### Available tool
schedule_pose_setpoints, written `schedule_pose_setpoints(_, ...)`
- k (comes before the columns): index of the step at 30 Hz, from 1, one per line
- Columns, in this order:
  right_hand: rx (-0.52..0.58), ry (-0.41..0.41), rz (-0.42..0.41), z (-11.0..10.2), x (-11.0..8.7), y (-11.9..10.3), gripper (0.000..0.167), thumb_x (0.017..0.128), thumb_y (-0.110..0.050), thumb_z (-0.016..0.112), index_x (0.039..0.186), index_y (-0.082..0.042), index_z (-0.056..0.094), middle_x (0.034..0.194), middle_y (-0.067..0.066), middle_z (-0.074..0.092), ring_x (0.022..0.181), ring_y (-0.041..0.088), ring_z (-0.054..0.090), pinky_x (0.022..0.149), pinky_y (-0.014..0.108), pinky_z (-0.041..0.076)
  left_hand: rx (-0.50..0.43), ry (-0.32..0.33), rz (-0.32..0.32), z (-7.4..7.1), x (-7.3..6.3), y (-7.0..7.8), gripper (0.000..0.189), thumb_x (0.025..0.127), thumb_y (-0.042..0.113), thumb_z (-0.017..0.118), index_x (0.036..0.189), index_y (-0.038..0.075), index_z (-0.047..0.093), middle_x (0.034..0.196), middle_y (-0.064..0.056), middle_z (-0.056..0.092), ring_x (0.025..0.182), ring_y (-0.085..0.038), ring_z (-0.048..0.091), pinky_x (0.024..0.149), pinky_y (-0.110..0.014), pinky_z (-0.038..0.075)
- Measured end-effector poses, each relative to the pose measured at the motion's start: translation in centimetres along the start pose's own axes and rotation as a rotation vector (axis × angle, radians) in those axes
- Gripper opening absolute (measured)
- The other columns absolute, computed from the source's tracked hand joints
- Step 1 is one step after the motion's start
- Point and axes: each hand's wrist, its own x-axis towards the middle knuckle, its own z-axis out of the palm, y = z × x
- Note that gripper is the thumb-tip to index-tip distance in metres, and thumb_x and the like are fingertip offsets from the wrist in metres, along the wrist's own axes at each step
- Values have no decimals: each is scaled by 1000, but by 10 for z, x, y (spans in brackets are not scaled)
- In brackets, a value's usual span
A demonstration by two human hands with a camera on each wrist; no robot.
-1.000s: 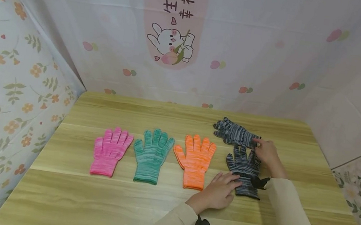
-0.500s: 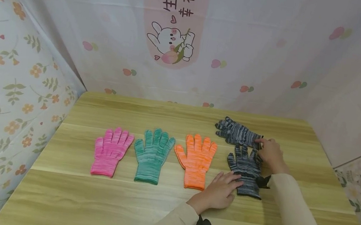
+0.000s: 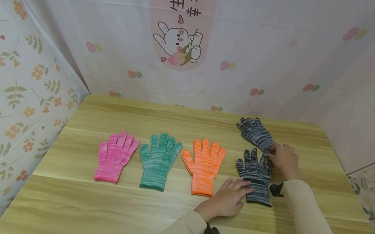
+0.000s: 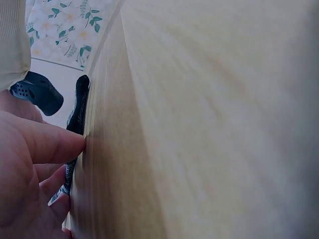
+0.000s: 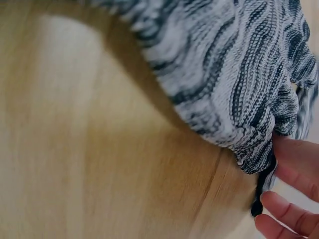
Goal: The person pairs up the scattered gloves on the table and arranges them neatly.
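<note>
Two black-and-grey knitted gloves lie at the right of the table in the head view. My right hand pinches the cuff of the far glove, whose fingers point to the back left. In the right wrist view, the knit cloth bunches at my thumb and fingertips. The near glove lies flat, fingers pointing away from me, partly overlapped by my right fingertips. My left hand rests its fingers on the left edge of that glove's cuff. In the left wrist view, the glove's dark edge shows behind my fingers.
Left of my hands, an orange glove, a green glove and a pink glove lie flat in a row on the wooden table. A white printed curtain hangs behind the table's back edge.
My right hand has drawn the far glove's cuff slightly right; that glove has swung so its fingers point further back and sit further right. My left hand keeps its place.
</note>
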Motion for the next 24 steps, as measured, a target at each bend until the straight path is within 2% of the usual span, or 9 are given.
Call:
schedule_pose_setpoints(3, -41, 3, -16, -2, -1, -1, 27, 90, -21, 58, 92, 5, 64, 107, 34, 51, 101, 53, 42, 83, 67, 32, 5, 0, 1, -1, 0, 0, 48, 97, 22, 42, 144, 25, 34, 153, 7, 24, 143, -13, 15, 117, -35, 14)
schedule_pose_setpoints(6, -101, -7, -32, -5, -1, -3, 29, 90, -22, 58, 81, 5, 65, 112, 37, 50, 104, 53, 41, 86, 66, 32, 12, 4, 2, -1, -1, 0, 48, 97, 22, 42, 144, 25, 34, 153, 7, 24, 143, -13, 15, 117, -35, 15)
schedule_pose_setpoints(11, -159, -10, -46, -3, -1, -1, 33, 89, -20, 60, 89, 13, 63, 106, 36, 53, 98, 51, 48, 82, 62, 39, 14, 7, 3, -3, -2, 1, 48, 97, 21, 42, 144, 24, 35, 153, 6, 25, 143, -14, 17, 116, -36, 15)
schedule_pose_setpoints(14, -132, -3, -37, 0, -1, 3, 37, 87, -12, 58, 103, 21, 54, 101, 37, 52, 93, 51, 50, 77, 60, 43, 9, 8, 2, -3, -2, 1, 48, 97, 20, 42, 144, 24, 35, 153, 6, 25, 143, -14, 17, 116, -36, 15)
schedule_pose_setpoints(17, -75, 7, -21, 2, -2, 8, 43, 84, -6, 56, 114, 23, 44, 107, 41, 46, 97, 53, 47, 76, 61, 43, 13, 11, 1, -2, -2, 0, 48, 97, 20, 42, 144, 24, 35, 153, 7, 25, 143, -14, 16, 117, -35, 15)
schedule_pose_setpoints(19, -45, 21, -24, 2, -3, 13, 46, 82, -4, 57, 116, 23, 42, 108, 42, 45, 98, 54, 45, 77, 61, 43, 18, 12, -1, -2, -2, 0, 48, 97, 21, 42, 144, 25, 34, 153, 7, 25, 143, -13, 16, 117, -35, 14)
schedule_pose_setpoints(24, 5, 74, -50, 0, -6, 24, 39, 78, -1, 54, 109, 21, 48, 104, 41, 50, 95, 54, 48, 77, 60, 43, 17, 3, -4, -1, -2, 0, 48, 97, 21, 42, 145, 26, 33, 153, 8, 24, 143, -13, 15, 117, -35, 14)
